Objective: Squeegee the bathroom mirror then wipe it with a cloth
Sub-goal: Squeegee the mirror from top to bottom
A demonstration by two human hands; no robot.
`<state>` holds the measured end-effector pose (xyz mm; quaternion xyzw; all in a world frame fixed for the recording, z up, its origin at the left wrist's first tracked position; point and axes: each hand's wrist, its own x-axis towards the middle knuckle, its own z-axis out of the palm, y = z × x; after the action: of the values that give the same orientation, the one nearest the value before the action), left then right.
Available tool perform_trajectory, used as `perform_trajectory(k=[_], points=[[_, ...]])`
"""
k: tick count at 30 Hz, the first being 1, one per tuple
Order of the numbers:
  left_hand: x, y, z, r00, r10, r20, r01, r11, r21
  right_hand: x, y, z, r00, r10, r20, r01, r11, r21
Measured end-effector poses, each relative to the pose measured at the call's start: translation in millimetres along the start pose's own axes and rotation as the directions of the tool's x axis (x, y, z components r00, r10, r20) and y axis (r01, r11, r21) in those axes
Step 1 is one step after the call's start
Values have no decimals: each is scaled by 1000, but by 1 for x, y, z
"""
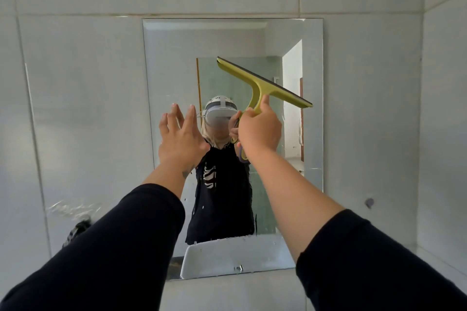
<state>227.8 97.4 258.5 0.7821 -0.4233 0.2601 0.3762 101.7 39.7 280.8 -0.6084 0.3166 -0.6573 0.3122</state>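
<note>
While the right hand [260, 129] is clenched around the handle of the yellow-green squeegee [262, 83], its blade lies tilted across the upper right part of the mirror [177, 58], the left end higher than the right. The left hand [180, 134] is raised just left of it with its fingers [174, 115] released and spread, grasping nothing, over the mirror's left edge. The mirror hangs on the far tiled wall [88, 83], with water drops low on the glass.
</note>
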Motion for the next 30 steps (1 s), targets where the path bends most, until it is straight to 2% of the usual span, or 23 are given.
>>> perform_trajectory(k=[7,12,17,22,26,30], points=[[1,0,2,1000,5,-1,-5,1000,-18,-16,1,14,999,-30,30,32,998,-53],[5,-3,5,1000,-1,9,2,997,-77,-34,-7,26,986,-115,119,131,981,-144],[0,-4,-2,991,-19,-131,-27,938,-347,-41,-11,29,973,-170,155,195,966,-167],[-1,-5,-11,952,-191,-237,32,837,-546,-45,-6,31,940,-241,242,300,920,-250],[2,-8,-14,936,-226,-268,54,848,-527,-39,1,26,907,-297,299,388,864,-320],[4,-12,-13,928,-231,-294,59,867,-494,-45,3,26,826,-383,414,529,780,-333]])
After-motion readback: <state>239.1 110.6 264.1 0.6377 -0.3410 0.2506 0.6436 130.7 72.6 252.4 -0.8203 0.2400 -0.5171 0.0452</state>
